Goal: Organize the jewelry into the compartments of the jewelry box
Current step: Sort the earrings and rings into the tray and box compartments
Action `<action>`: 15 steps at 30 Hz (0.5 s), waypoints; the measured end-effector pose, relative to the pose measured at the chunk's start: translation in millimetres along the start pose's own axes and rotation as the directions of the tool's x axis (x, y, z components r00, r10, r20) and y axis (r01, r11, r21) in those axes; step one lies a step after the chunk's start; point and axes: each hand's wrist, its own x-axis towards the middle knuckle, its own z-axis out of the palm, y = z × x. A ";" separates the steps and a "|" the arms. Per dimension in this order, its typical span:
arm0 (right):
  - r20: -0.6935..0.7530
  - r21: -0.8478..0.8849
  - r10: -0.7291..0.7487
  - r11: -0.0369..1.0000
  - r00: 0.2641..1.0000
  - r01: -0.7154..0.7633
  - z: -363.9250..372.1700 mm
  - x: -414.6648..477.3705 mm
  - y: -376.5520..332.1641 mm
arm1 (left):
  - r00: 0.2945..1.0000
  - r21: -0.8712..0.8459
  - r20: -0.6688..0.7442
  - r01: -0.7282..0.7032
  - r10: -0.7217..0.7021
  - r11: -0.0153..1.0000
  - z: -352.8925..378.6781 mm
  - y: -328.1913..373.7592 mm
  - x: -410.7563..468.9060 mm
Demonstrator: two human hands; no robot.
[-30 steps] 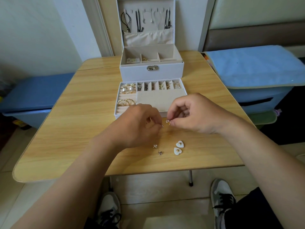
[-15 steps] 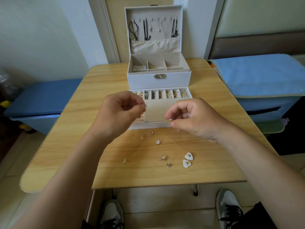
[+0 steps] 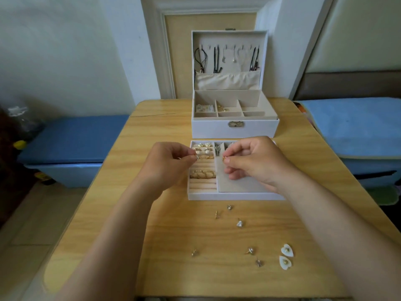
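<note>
I see left hand (image 3: 171,168) pinching tiny silver piece (image 3: 197,157) at fingertips, other fingers curled. Right hand (image 3: 258,161) pinches gold stud (image 3: 224,159) likewise. Both hover over tray (image 3: 236,196), just before jewelry box (image 3: 235,129).

Risk: pinch slips, piece drops among ring rolls (image 3: 202,183) or bounces off table (image 3: 173,235).

Loose studs (image 3: 250,250) lie near front edge; sweeping forearm could knock them off.

Open room left of tray.

Soft, even daylight; faint shadows, mild glare on the table (image 3: 165,131), wide-angle bending at edges
</note>
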 end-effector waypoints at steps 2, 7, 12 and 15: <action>-0.022 -0.165 -0.015 0.986 1.000 0.011 9.0 11.1 -1.7 | 1.000 0.038 0.010 0.012 -0.013 0.999 1.4 -2.4 6.2; -0.016 -0.404 -0.128 0.908 0.992 0.111 21.1 30.5 -0.7 | 0.998 0.063 0.051 0.024 -0.027 0.998 3.4 -6.5 17.8; -0.003 -0.520 -0.185 0.839 0.983 0.157 29.9 35.5 4.9 | 0.997 0.040 0.074 0.034 -0.037 0.999 10.7 -6.8 20.9; 0.010 -0.544 -0.209 0.820 0.978 0.181 32.4 34.0 5.6 | 0.996 0.014 0.060 0.060 -0.060 0.998 13.4 -6.9 22.2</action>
